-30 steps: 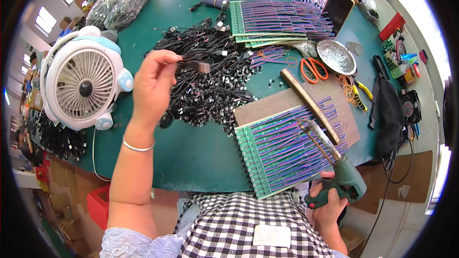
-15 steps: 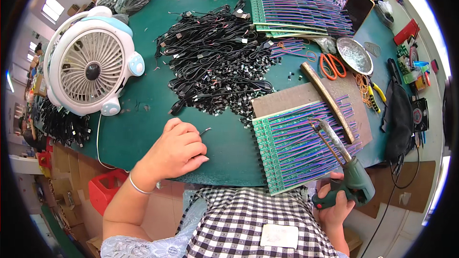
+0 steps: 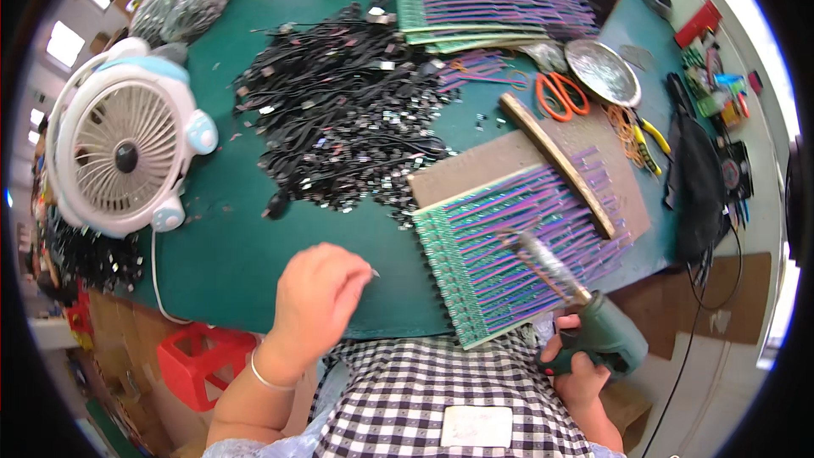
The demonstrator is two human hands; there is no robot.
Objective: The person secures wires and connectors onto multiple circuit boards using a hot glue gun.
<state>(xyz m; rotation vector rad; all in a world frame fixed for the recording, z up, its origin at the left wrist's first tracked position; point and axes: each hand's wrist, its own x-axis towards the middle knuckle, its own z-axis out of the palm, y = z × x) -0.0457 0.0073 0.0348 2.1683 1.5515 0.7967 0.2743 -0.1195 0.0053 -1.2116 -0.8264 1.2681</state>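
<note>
My left hand (image 3: pixel 318 301) is pinched over the green tabletop (image 3: pixel 242 267), left of the circuit boards. A tiny pale tip shows at its fingertips; what it belongs to is too small and blurred to tell. In my right hand (image 3: pixel 583 369) is a dark green soldering gun (image 3: pixel 612 335), held by its grip at the table's front edge. Its silver barrel slants up and left, with the tip over a panel of green circuit boards (image 3: pixel 454 276). Rows of blue and purple wires (image 3: pixel 534 237) run right from those boards. Under the panel lies a brown board (image 3: pixel 475 171).
A wooden bar (image 3: pixel 555 163) lies across the wires. Black cables (image 3: pixel 331 93) are heaped beyond my left hand, near a white fan (image 3: pixel 127 153). Further back are more wired panels (image 3: pixel 492 4), orange scissors (image 3: pixel 560 97), a metal dish (image 3: pixel 602 72) and yellow-handled pliers (image 3: pixel 649 148).
The view has shifted, so the table's things sit further left. My left hand has turned more upright, its fingertips pinched. The soldering gun's tip has come further left over the boards.
</note>
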